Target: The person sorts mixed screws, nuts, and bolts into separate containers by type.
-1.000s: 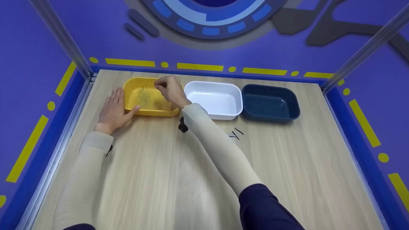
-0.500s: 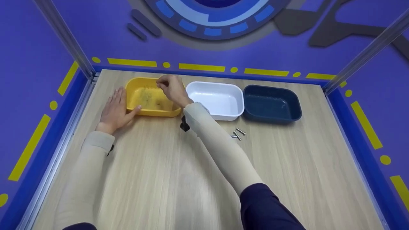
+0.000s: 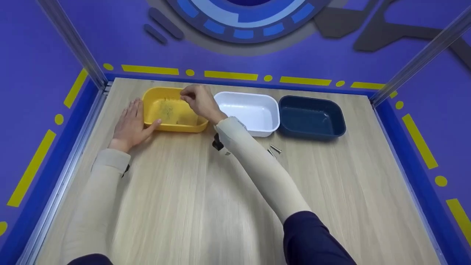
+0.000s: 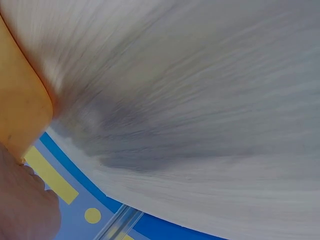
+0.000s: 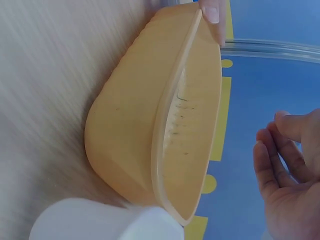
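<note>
My left hand (image 3: 128, 127) lies with straight fingers along the left side of a yellow bin (image 3: 176, 128), its thumb on the front rim. My right hand (image 3: 200, 101) hovers above the bin's right end. Its fingers are curled and the thumb meets the fingertips; in the right wrist view no object shows in the right hand (image 5: 292, 160). Thin dark bits (image 3: 166, 108) are scattered on the bin floor. Several silvery screws (image 3: 275, 149) lie on the table, partly behind the right forearm. In the left wrist view the left hand (image 4: 25, 200) shows at the lower left corner.
A white bin (image 3: 259, 114) stands right of the yellow one, and a dark teal bin (image 3: 311, 117) beside it. Wood-grain tabletop (image 3: 176, 191) spreads in front. Blue panels (image 3: 235, 59) with metal corner posts (image 3: 415, 62) enclose the back and sides.
My right forearm has shifted slightly right and now hides more of the screws. Both hands otherwise keep almost the same place; the head view tilts a little.
</note>
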`<move>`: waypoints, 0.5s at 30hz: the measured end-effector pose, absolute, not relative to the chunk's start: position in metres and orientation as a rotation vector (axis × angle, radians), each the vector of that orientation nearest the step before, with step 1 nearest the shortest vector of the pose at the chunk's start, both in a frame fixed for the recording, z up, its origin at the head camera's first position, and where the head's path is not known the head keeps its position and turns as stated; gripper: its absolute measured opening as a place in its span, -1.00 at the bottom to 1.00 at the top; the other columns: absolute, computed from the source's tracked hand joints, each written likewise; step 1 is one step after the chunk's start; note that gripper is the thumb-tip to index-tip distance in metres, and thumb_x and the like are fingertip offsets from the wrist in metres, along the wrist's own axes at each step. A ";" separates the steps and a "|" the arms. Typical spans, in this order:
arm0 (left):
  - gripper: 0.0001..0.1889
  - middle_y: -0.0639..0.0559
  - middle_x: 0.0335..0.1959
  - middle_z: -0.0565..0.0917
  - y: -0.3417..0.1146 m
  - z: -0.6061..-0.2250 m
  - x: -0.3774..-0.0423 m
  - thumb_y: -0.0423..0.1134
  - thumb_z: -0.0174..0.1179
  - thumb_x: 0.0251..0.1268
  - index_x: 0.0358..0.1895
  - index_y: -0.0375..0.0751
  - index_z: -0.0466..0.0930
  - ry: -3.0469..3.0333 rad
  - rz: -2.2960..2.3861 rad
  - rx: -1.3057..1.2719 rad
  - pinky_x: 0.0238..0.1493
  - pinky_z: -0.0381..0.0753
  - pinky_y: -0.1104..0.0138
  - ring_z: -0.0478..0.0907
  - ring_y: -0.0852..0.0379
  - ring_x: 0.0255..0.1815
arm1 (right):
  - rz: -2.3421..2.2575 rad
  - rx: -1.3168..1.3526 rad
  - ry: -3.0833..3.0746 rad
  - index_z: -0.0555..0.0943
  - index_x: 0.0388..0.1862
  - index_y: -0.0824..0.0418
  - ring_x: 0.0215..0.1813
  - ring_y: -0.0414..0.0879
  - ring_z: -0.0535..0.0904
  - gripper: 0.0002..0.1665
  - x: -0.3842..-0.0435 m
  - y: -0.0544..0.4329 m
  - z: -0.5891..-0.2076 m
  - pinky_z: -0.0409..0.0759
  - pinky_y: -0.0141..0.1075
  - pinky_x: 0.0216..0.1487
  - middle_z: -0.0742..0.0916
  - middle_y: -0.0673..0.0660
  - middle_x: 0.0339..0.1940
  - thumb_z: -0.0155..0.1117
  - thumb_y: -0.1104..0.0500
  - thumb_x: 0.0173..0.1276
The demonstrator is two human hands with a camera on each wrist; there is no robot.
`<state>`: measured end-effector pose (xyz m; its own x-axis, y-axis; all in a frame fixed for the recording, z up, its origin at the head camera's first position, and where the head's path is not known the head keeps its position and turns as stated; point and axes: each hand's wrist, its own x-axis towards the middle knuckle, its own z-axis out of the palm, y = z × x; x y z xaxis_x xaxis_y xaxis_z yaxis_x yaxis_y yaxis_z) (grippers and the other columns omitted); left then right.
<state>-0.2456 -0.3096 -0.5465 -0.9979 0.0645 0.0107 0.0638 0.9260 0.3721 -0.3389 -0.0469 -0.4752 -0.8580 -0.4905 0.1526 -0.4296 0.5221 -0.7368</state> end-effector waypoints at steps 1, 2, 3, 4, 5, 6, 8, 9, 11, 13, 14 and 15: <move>0.16 -0.45 0.76 -0.17 -0.310 -0.546 -0.246 0.48 -0.11 0.55 0.72 -0.47 -0.28 3.081 0.592 0.103 0.78 -0.23 -0.21 -0.21 -0.41 0.78 | -1.256 -0.825 2.679 0.84 0.05 0.18 -0.06 -0.22 0.73 -0.78 -0.338 -0.045 -0.474 0.72 -0.49 -0.01 0.86 0.04 0.00 0.33 0.18 0.60; 0.17 -0.44 0.76 -0.18 -0.309 -0.546 -0.246 0.48 -0.11 0.55 0.72 -0.46 -0.29 3.077 0.591 0.102 0.78 -0.24 -0.21 -0.22 -0.41 0.78 | -1.252 -0.833 2.677 0.84 0.05 0.18 -0.05 -0.21 0.73 -0.78 -0.337 -0.042 -0.474 0.72 -0.48 0.00 0.86 0.05 0.00 0.33 0.18 0.60; 0.17 -0.44 0.76 -0.19 -0.309 -0.546 -0.246 0.48 -0.11 0.55 0.72 -0.46 -0.30 3.074 0.590 0.103 0.78 -0.24 -0.21 -0.22 -0.41 0.78 | -1.247 -0.841 2.672 0.84 0.05 0.18 -0.05 -0.21 0.74 -0.79 -0.336 -0.040 -0.473 0.72 -0.49 0.00 0.85 0.05 0.01 0.34 0.18 0.60; 0.17 -0.43 0.77 -0.20 -0.309 -0.546 -0.246 0.48 -0.11 0.55 0.72 -0.45 -0.31 3.069 0.586 0.099 0.78 -0.25 -0.21 -0.23 -0.41 0.78 | -1.246 -0.848 2.663 0.84 0.05 0.19 -0.04 -0.19 0.74 -0.79 -0.334 -0.038 -0.472 0.72 -0.48 0.01 0.85 0.06 0.02 0.34 0.19 0.59; 0.18 -0.43 0.77 -0.21 -0.309 -0.546 -0.246 0.49 -0.11 0.54 0.72 -0.45 -0.32 3.065 0.581 0.097 0.78 -0.25 -0.21 -0.24 -0.40 0.78 | -1.244 -0.858 2.654 0.83 0.06 0.20 -0.03 -0.18 0.75 -0.78 -0.333 -0.035 -0.472 0.73 -0.48 0.02 0.85 0.07 0.02 0.33 0.20 0.59; 0.18 -0.43 0.77 -0.21 -0.310 -0.547 -0.246 0.49 -0.12 0.54 0.72 -0.45 -0.32 3.062 0.576 0.096 0.78 -0.25 -0.22 -0.24 -0.40 0.78 | -1.241 -0.871 2.647 0.83 0.06 0.21 -0.02 -0.17 0.75 -0.78 -0.331 -0.032 -0.471 0.73 -0.48 0.03 0.84 0.08 0.03 0.33 0.20 0.60; 0.18 -0.43 0.76 -0.22 -0.310 -0.547 -0.246 0.49 -0.11 0.54 0.72 -0.45 -0.33 3.061 0.572 0.096 0.77 -0.26 -0.22 -0.25 -0.40 0.78 | -1.239 -0.894 2.634 0.82 0.09 0.22 0.00 -0.15 0.76 -0.77 -0.328 -0.027 -0.470 0.73 -0.48 0.06 0.84 0.10 0.04 0.33 0.21 0.60; 0.18 -0.43 0.76 -0.22 -0.311 -0.548 -0.246 0.49 -0.11 0.54 0.72 -0.45 -0.34 3.061 0.569 0.097 0.77 -0.26 -0.22 -0.25 -0.40 0.78 | -1.242 -0.908 2.628 0.82 0.09 0.23 0.01 -0.13 0.77 -0.77 -0.326 -0.024 -0.470 0.73 -0.47 0.06 0.84 0.11 0.05 0.33 0.22 0.60; 0.18 -0.43 0.76 -0.22 -0.311 -0.548 -0.246 0.49 -0.12 0.54 0.72 -0.45 -0.34 3.064 0.566 0.102 0.77 -0.25 -0.22 -0.26 -0.40 0.79 | -1.247 -0.938 2.625 0.81 0.10 0.23 0.02 -0.13 0.77 -0.76 -0.322 -0.018 -0.468 0.73 -0.47 0.07 0.84 0.11 0.05 0.33 0.21 0.60; 0.19 -0.42 0.77 -0.24 -0.311 -0.547 -0.246 0.50 -0.13 0.54 0.72 -0.44 -0.35 3.062 0.573 0.102 0.77 -0.26 -0.23 -0.27 -0.39 0.79 | -1.249 -0.954 2.623 0.81 0.11 0.23 0.02 -0.14 0.77 -0.76 -0.318 -0.011 -0.467 0.73 -0.47 0.09 0.84 0.12 0.05 0.33 0.21 0.59; 0.19 -0.42 0.77 -0.24 -0.311 -0.547 -0.246 0.50 -0.13 0.54 0.72 -0.44 -0.36 3.060 0.579 0.102 0.77 -0.27 -0.23 -0.27 -0.39 0.79 | -1.249 -0.963 2.624 0.81 0.11 0.23 0.02 -0.15 0.77 -0.75 -0.316 -0.008 -0.466 0.73 -0.48 0.09 0.84 0.11 0.05 0.33 0.20 0.59; 0.19 -0.42 0.77 -0.25 -0.311 -0.547 -0.245 0.51 -0.14 0.53 0.72 -0.43 -0.36 3.059 0.584 0.104 0.77 -0.27 -0.23 -0.28 -0.39 0.79 | -1.252 -0.975 2.622 0.81 0.11 0.23 0.02 -0.15 0.76 -0.75 -0.313 -0.005 -0.465 0.73 -0.48 0.09 0.85 0.11 0.05 0.34 0.20 0.59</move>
